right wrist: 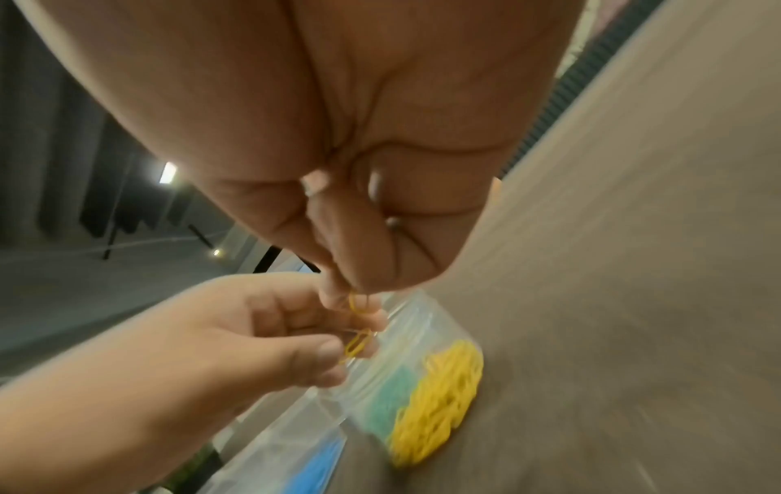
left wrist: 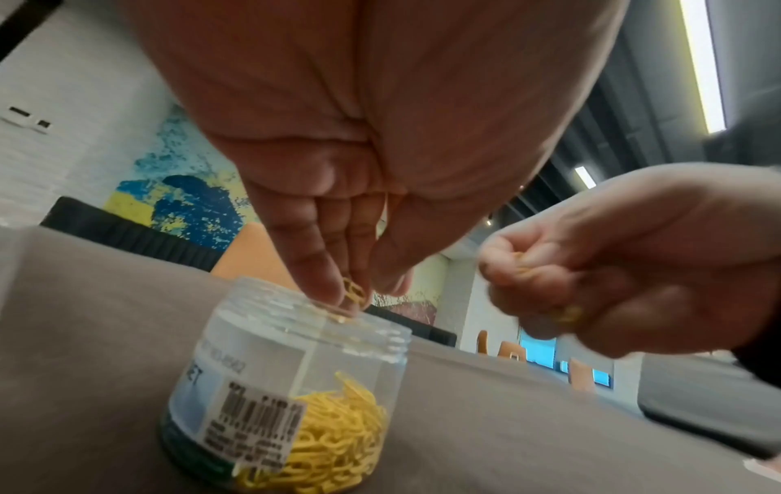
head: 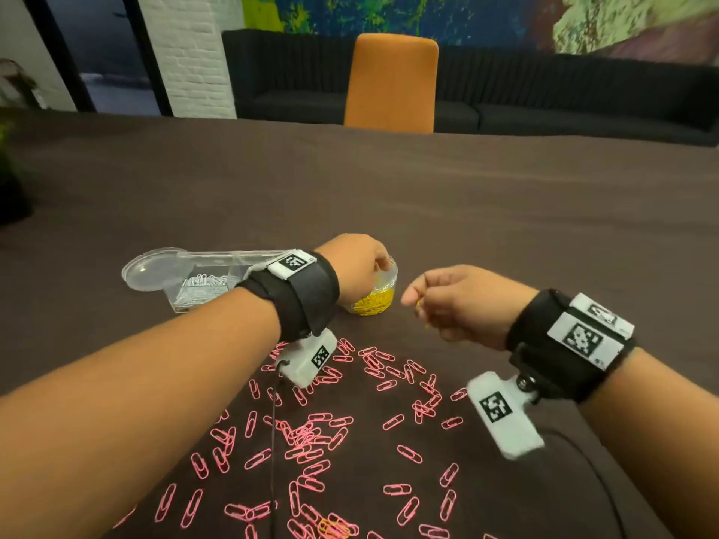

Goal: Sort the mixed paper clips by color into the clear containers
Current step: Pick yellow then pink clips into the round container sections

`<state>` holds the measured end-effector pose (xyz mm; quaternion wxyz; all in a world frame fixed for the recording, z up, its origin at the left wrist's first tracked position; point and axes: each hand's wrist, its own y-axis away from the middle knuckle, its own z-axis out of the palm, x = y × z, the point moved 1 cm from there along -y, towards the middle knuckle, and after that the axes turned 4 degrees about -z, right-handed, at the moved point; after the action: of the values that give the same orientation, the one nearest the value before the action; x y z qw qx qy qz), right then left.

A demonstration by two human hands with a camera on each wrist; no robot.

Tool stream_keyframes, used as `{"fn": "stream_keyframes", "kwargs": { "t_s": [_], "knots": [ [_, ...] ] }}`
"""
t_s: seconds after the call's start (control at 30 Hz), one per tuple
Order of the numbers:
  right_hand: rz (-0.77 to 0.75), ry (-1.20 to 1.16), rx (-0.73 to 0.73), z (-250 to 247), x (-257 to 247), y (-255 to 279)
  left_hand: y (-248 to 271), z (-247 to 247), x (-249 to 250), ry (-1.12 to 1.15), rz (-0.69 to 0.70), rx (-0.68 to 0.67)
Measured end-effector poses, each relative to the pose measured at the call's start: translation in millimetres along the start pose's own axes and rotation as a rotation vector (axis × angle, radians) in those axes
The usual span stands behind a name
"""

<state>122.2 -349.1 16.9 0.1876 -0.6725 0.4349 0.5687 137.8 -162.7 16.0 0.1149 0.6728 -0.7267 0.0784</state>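
Observation:
A round clear jar (head: 379,293) holding yellow paper clips (left wrist: 338,434) stands on the brown table (head: 467,212). My left hand (head: 383,266) hovers over the jar's mouth and pinches one yellow clip (left wrist: 354,292) just above the rim. Just right of the jar, my right hand (head: 412,301) is curled round a few more yellow clips (left wrist: 568,314), with one pinched at its fingertips (right wrist: 359,302). Several pink clips (head: 311,441) lie scattered on the table below both wrists.
Left of the jar sit a clear rectangular box (head: 202,289) with silver clips and a round clear lid (head: 151,270). An orange clip (head: 328,529) lies among the pink ones at the near edge. An orange chair (head: 391,83) stands at the far side.

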Motion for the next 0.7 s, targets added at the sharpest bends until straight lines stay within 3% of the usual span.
{"fn": "stream_keyframes", "kwargs": {
  "t_s": [0.1, 0.17, 0.33, 0.7],
  "knots": [
    [-0.049, 0.165, 0.072, -10, -21, -36, 5, -3, -9, 0.08, 0.003, 0.06],
    [-0.1, 0.437, 0.096, -8, -36, -60, 11, -6, -17, 0.179, -0.03, 0.142],
    [-0.219, 1.031, -0.007, 16, -50, -94, 16, 1, -39, 0.173, -0.088, 0.134],
    [-0.217, 1.108, -0.016, 17, -52, -83, 22, 16, -55, 0.296, -0.028, 0.147]
  ]
}}
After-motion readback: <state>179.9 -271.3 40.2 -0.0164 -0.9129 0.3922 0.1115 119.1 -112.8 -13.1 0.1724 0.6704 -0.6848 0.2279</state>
